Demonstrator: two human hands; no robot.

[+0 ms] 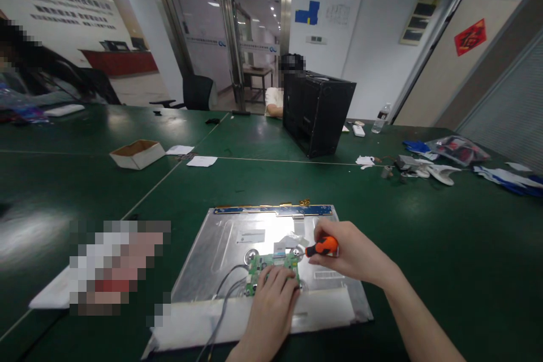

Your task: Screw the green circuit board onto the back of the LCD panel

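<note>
A flat silver display panel (220,254) lies back-up on the green table, close in front of me. A small green circuit board (265,264) sits on its lower middle, with grey wires (229,283) running off to the lower left. My left hand (269,308) rests on the board, fingers bent and pressing down on it. My right hand (350,251) is closed round an orange-and-black screwdriver (322,246), its tip pointing left toward the board's upper right corner. A blue strip (271,210) runs along the panel's far edge.
A blurred patch (114,266) lies left of the panel. Further back are a small cardboard box (138,154), paper slips (201,161), a black computer case (316,113) with a person seated behind it, a water bottle (382,117), and gloves and bags (445,161) at right.
</note>
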